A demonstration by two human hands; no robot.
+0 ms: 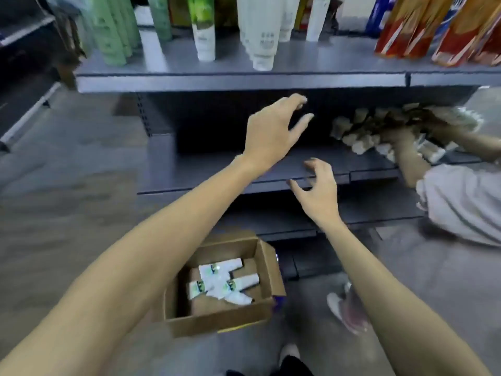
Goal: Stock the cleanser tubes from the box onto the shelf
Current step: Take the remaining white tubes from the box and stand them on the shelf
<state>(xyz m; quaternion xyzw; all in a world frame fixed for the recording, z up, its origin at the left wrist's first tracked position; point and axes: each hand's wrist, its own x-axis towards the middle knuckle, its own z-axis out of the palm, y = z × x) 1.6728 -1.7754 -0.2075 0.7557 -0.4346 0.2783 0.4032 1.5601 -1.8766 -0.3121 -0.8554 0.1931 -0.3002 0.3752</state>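
Note:
An open cardboard box (267, 270) stands on the floor below my arms. Three white cleanser tubes (225, 278) with green labels lie crossed inside it. My left hand (271, 131) hovers with fingers spread in front of the dark gap above the middle grey shelf (211, 169). My right hand (318, 191) is lower, at that shelf's front edge, fingers curled apart and holding nothing. Both hands are well above the box.
The top shelf (238, 80) carries upright green and white tubes (260, 36) and red packs (447, 31). On the right another person (461, 199) in light clothing reaches among pale tubes (360, 137) on the middle shelf. A shoe (347, 310) lies right of the box.

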